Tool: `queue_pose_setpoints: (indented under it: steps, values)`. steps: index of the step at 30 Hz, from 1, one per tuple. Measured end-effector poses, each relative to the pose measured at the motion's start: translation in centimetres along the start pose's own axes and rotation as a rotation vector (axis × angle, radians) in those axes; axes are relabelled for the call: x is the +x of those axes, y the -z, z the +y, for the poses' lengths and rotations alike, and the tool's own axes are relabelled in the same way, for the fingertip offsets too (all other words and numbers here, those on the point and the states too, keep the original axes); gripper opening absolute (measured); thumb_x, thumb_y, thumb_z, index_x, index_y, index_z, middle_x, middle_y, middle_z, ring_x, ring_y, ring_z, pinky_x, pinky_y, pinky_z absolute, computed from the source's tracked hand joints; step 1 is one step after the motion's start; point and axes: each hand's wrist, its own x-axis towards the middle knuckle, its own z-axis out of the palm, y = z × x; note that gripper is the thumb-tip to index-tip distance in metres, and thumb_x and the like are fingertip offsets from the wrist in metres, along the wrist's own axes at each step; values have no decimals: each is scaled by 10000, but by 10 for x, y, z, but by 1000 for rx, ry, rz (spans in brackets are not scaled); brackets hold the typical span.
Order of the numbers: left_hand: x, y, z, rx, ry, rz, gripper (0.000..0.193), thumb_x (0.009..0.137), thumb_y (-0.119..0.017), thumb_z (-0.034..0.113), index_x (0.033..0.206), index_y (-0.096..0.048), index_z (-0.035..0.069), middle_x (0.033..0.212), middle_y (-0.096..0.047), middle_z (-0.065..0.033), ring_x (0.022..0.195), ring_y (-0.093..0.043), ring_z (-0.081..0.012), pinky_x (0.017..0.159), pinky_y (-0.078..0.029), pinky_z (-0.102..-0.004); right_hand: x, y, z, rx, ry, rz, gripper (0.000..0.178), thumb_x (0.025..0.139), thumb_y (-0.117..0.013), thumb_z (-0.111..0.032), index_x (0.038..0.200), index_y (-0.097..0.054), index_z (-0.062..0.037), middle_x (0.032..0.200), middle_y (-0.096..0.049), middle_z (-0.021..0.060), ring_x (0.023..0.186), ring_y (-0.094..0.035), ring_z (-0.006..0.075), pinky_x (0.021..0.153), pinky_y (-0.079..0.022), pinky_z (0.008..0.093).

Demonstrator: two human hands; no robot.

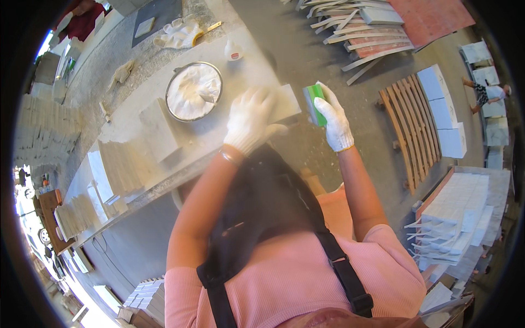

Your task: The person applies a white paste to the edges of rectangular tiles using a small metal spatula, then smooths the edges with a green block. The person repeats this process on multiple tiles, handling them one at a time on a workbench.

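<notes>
My right hand (334, 121), in a white knit glove, grips a green and grey hand-sized block (315, 104) beyond the table's right end. My left hand (249, 117), also gloved, lies over the table beside a pale flat tile (287, 104) that juts past the edge. Motion blurs its fingers, but the thumb stands apart from them; contact with the tile is unclear. Left of it sits a round metal bowl (171, 104) of white powder or paste (188, 90), with a small metal blade (206, 98) stuck in. A small white bottle (233, 51) stands behind the bowl.
Stacked tiles (123, 169) line the table's near left edge. Gloves (180, 33) and a rag (121, 72) lie farther back. On the floor to the right are a wooden pallet (410, 131), pale blocks (442, 104) and stacked strips (454, 208). A person (486, 93) is at the far right.
</notes>
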Motion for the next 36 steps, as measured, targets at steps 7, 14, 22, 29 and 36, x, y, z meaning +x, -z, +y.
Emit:
queue_pose_setpoints:
  steps: [7,14,22,29,36]
  values:
    - [-5,-8,-11,-37,-52,44,672,702,-816,407,1297,-674,128,1429,-615,-100,1356,-548,-355,1082,-453,-516,38,-34,6,-139,95,-16,643,1005,-669,-238,1575,-456,-32,1494,-572,97,1356,-528,179,1136,-410,321]
    - [-7,-8,-12,-56,-23,44,639,695,-821,384,1269,-679,144,1438,-608,-74,1344,-554,-343,1067,-458,-510,12,-24,-1,-349,82,-9,667,997,-675,-272,1579,-457,-31,1504,-556,73,1356,-509,163,1138,-401,314]
    - [-7,-6,-11,-42,-24,47,634,703,-830,385,1278,-673,168,1445,-600,-51,1335,-550,-335,1059,-454,-509,19,-31,-3,-146,63,-29,670,989,-671,-241,1581,-448,-22,1515,-539,81,1370,-495,168,1161,-379,327]
    - [-8,-7,-9,-52,-26,62,627,714,-833,387,1279,-672,168,1435,-602,-57,1344,-546,-330,1055,-457,-508,27,-37,-3,-330,142,25,681,989,-686,-276,1579,-454,-27,1521,-540,76,1378,-494,172,1161,-376,322]
    - [-8,-8,-12,-63,-9,60,623,710,-838,373,1274,-671,165,1435,-598,-55,1339,-549,-324,1051,-457,-508,10,-27,-4,-275,0,10,681,992,-684,-277,1578,-451,-19,1525,-541,88,1385,-488,177,1156,-378,321]
